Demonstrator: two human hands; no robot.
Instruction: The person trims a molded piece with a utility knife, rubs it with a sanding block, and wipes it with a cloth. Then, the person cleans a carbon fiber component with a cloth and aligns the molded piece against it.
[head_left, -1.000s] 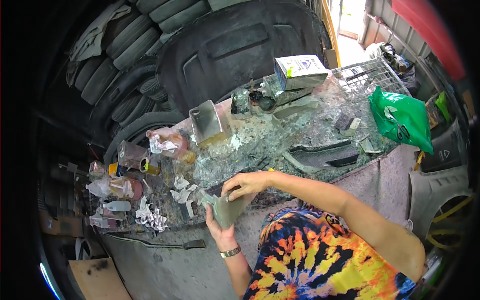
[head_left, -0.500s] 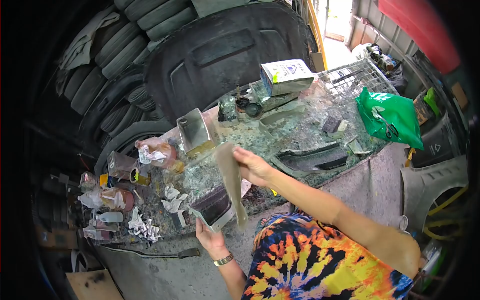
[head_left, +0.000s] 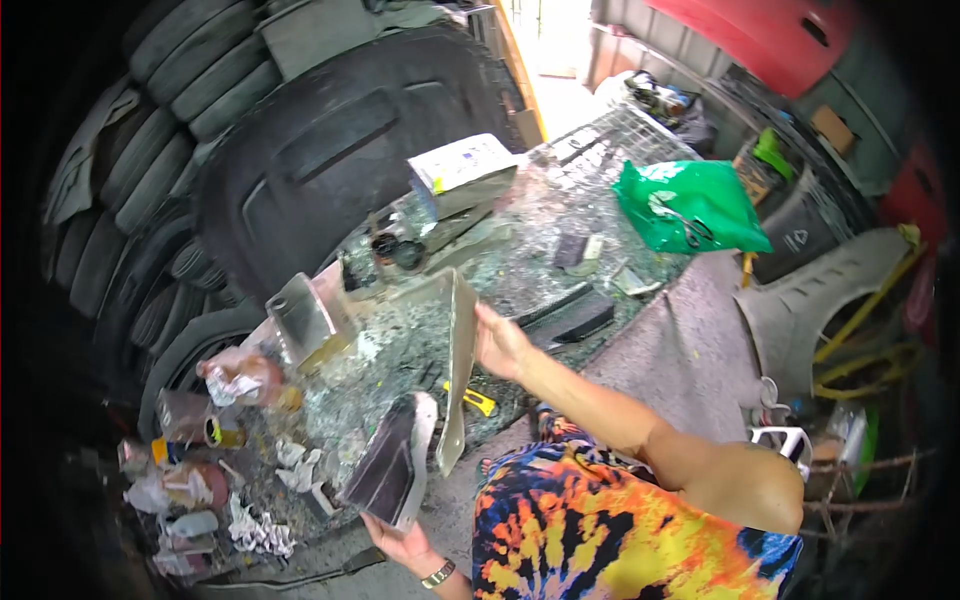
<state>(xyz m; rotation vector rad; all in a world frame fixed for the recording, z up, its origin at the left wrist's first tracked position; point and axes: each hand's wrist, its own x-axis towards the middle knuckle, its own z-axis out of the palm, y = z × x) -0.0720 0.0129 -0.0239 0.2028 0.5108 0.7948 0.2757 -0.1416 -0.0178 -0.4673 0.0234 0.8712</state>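
My left hand point(head_left: 404, 545), with a watch on its wrist, grips the lower end of a dark mesh grille piece point(head_left: 388, 465) with a grey frame. The piece is tilted over the front edge of the workbench. In my right hand point(head_left: 503, 346) is a long, thin beige-grey trim panel point(head_left: 460, 370), held upright on its edge. Its lower end hangs close beside the grille piece; whether they touch I cannot tell. A yellow utility knife point(head_left: 480, 402) lies on the bench just right of the panel. Behind my right hand rests another dark grille piece point(head_left: 568, 318).
A green bag point(head_left: 690, 205) with scissors point(head_left: 697, 234) on it lies at the bench's right. Farther back stand a white-topped box point(head_left: 462, 165) and a metal tin point(head_left: 300, 325). Bottles and crumpled paper point(head_left: 258, 528) crowd the left. A grey fender point(head_left: 790, 300) stands right.
My view has turned right, so the bench appears farther left. The grille piece has moved lower and away from the panel, and the panel now shows more edge-on. The yellow knife is more exposed.
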